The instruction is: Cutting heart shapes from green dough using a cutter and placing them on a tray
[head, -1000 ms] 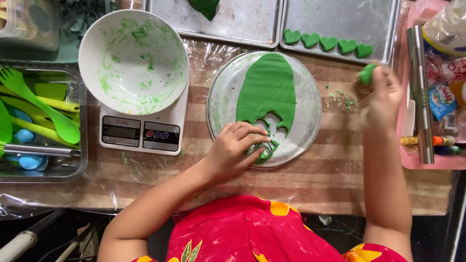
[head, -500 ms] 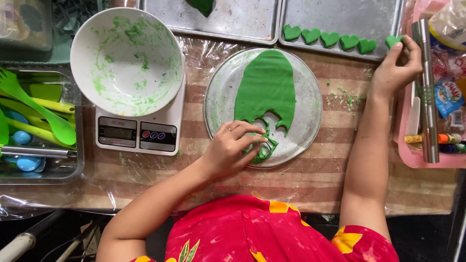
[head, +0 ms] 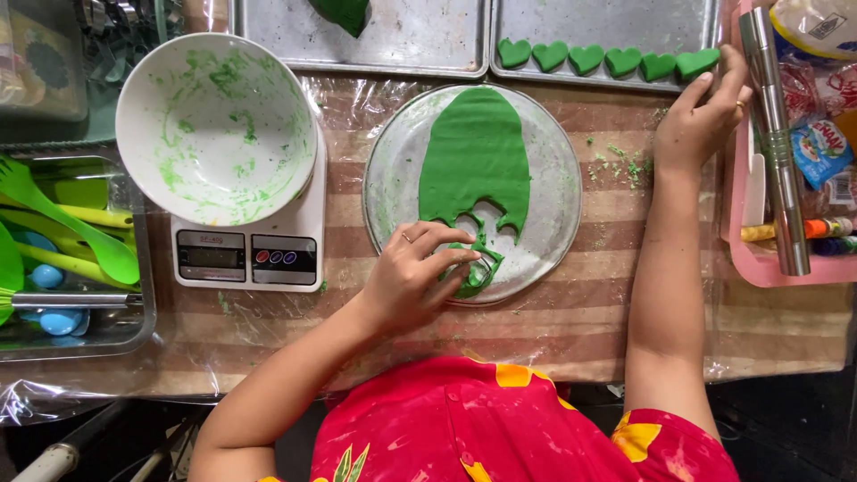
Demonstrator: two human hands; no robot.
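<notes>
A: Left hand (head: 412,277) is pressing down, fingers curled and closed on a small cutter (head: 478,270) at the near edge of the green dough sheet (head: 475,159); right hand (head: 701,114) is reaching far right, fingertips pinching the sixth dough heart (head: 697,62) at the end of the row on the right baking tray (head: 607,27).

B: Progress?

A: Six hearts are sitting on the tray; notches are showing along the sheet's near edge; most of the sheet is lying uncut on the round metal plate (head: 553,223), so I am judging it early.

B: Surroundings?

A: A smeared white bowl (head: 216,128) is resting on the kitchen scale (head: 247,259); crumbs are scattered on the striped worktop (head: 625,312).
</notes>
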